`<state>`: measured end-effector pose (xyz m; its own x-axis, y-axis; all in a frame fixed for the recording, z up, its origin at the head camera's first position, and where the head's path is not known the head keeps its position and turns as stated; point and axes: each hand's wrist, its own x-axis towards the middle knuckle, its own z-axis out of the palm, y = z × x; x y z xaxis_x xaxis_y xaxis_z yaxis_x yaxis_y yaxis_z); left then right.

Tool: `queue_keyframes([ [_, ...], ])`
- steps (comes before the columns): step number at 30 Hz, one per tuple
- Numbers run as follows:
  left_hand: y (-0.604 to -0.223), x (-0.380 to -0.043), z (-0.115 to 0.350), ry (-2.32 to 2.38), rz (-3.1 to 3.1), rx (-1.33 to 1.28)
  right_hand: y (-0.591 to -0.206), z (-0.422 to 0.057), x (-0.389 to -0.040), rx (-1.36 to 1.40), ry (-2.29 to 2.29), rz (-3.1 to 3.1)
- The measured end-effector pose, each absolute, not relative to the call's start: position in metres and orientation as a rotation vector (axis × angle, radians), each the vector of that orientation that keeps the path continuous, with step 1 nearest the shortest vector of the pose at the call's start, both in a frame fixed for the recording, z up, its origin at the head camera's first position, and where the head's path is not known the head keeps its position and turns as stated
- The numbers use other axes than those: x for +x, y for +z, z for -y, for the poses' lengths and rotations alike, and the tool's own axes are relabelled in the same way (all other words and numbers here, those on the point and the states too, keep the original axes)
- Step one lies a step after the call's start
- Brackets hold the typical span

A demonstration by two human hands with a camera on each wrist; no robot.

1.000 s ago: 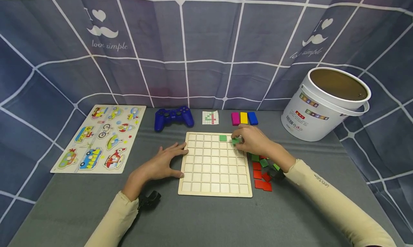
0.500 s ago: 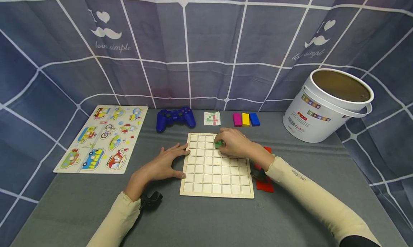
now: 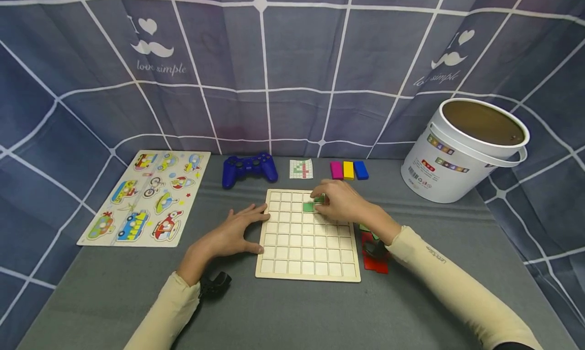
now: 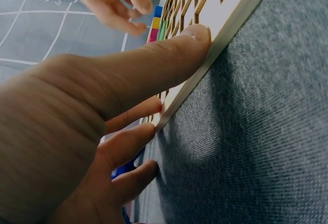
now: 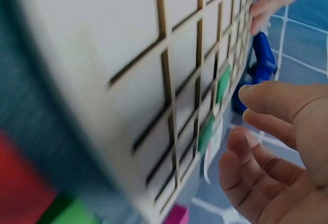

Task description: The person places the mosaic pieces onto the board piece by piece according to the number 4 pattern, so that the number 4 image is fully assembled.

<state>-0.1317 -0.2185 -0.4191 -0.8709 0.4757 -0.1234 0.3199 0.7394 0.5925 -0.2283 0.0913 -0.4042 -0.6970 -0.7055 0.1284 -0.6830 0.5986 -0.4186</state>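
A pale wooden grid board [image 3: 301, 256] lies on the grey cloth. My left hand [image 3: 228, 233] rests against its left edge, thumb and fingertips touching the rim with the fingers spread. Over the upper right of the board is my right hand [image 3: 340, 200], its fingers loosely bent and apart. The right wrist view shows nothing between these fingers. One green tile [image 3: 308, 207] sits in a second-row cell; another green tile [image 3: 319, 199], partly hidden by the hand in the head view, lies in the top row. Both tiles show in the right wrist view.
Loose red tiles [image 3: 376, 264] and some green ones lie right of the board, partly under the right forearm. Behind stand a blue game controller [image 3: 250, 168], a small pattern card [image 3: 301, 169] and magenta, yellow and blue blocks [image 3: 348, 170]. A picture puzzle [image 3: 151, 197] and white bucket [image 3: 434, 167] flank them.
My right hand moved left with a green tile, set it in the second row, let go and drew back slightly right. The left hand keeps its place on the board.
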Motion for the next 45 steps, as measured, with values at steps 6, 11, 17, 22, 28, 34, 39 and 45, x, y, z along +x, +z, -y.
queue_keyframes([
  [6, -0.417, -0.133, 0.216, 0.839, -2.671, 0.618, -0.397, -0.141, -0.223, -1.185, -0.722, -2.839],
  [11, -0.417, -0.132, 0.216, 0.840, -2.668, 0.608, -0.399, -0.174, -0.219, -1.105, -0.672, -2.879],
  [17, -0.420, -0.133, 0.216, 0.836, -2.671, 0.609, -0.404, -0.199, -0.213, -1.088, -0.614, -2.898],
  [22, -0.420, -0.133, 0.217, 0.848, -2.660, 0.601, -0.405, -0.210, -0.206, -1.079, -0.592, -2.903],
  [28, -0.420, -0.132, 0.217, 0.860, -2.651, 0.599, -0.411, -0.209, -0.193, -1.065, -0.602, -2.883],
  [34, -0.421, -0.131, 0.217, 0.858, -2.658, 0.607, -0.419, -0.200, -0.186, -1.042, -0.610, -2.890],
  [39, -0.422, -0.131, 0.217, 0.857, -2.654, 0.610, -0.422, -0.194, -0.182, -0.975, -0.614, -2.926],
  [45, -0.422, -0.132, 0.217, 0.853, -2.666, 0.608, -0.426, -0.191, -0.181, -1.011, -0.645, -2.978],
])
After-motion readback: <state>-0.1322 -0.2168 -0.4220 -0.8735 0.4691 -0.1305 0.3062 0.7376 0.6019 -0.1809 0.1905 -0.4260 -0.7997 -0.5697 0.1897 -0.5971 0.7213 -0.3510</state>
